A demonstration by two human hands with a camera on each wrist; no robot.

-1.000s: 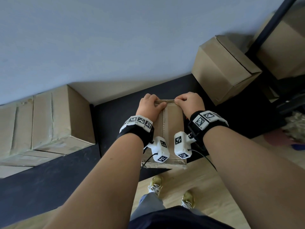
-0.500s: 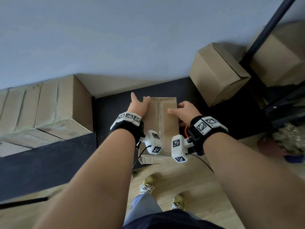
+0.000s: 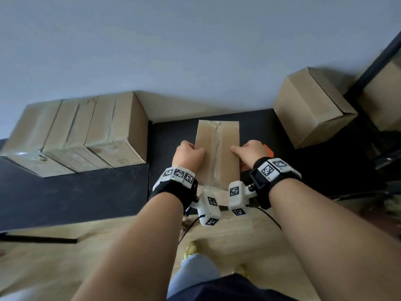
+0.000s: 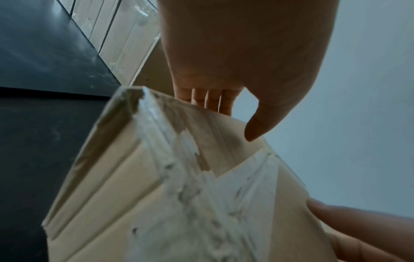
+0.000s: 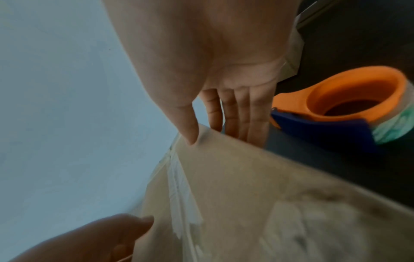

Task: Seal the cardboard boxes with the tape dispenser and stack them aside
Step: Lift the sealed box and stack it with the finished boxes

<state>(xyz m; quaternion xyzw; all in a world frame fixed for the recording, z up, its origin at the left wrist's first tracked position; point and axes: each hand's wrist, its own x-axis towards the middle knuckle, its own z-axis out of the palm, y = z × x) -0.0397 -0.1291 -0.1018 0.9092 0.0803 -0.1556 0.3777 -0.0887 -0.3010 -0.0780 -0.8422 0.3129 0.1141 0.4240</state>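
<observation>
A narrow cardboard box lies on the black table, with clear tape along its top seam. My left hand lies against its left side: the fingers run straight down the wall and the thumb rests on the top edge. On the opposite side my right hand does the same, thumb on top and fingers straight down. In the wrist views the box fills the foreground. The orange tape dispenser sits on the table just right of the box, mostly hidden behind my right hand.
A row of taped boxes stands at the left of the table against the wall. Another box sits tilted at the right, with one more behind a black pole. Wooden floor lies below the table's near edge.
Both hands have left the box's far top edge, where they were pinching, and slid back to its two long sides. The box now lies flat with its taped top showing.
</observation>
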